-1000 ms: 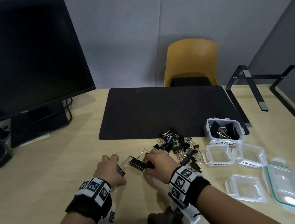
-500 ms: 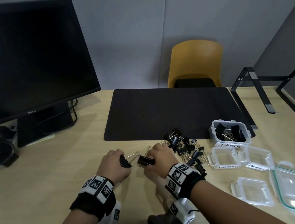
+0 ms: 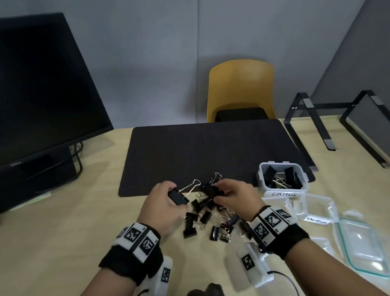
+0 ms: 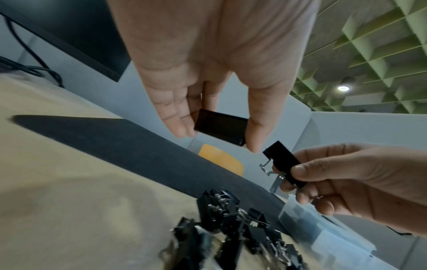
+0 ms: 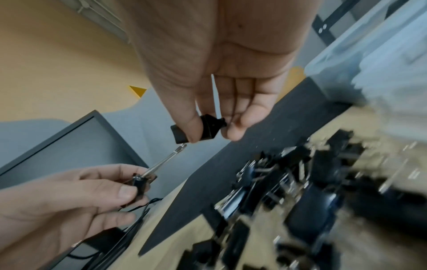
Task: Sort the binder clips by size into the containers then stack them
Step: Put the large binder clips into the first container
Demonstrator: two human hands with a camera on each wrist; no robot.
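Note:
My left hand (image 3: 164,202) pinches a large black binder clip (image 3: 177,196) (image 4: 220,129) between thumb and fingers, its wire handles pointing right. My right hand (image 3: 234,195) pinches a second large black clip (image 3: 210,190) (image 5: 196,130) just beside it. Both hands hover above a pile of loose black clips (image 3: 209,221) at the front edge of the black mat. The clear tub labelled LARGE (image 3: 282,178) holds several big clips to the right. Two clear tubs (image 3: 315,206) stand in front of it, one labelled Medium.
A black desk mat (image 3: 208,151) lies in the middle of the table. A monitor (image 3: 28,91) stands at the left, a black laptop stand (image 3: 327,123) at the far right. Loose clear lids (image 3: 360,247) lie at the right front. A yellow chair (image 3: 241,90) is behind the table.
Both hands have lifted off the table with their clips and moved right and away, to above the pile. The two clips, hooked together before, are now apart.

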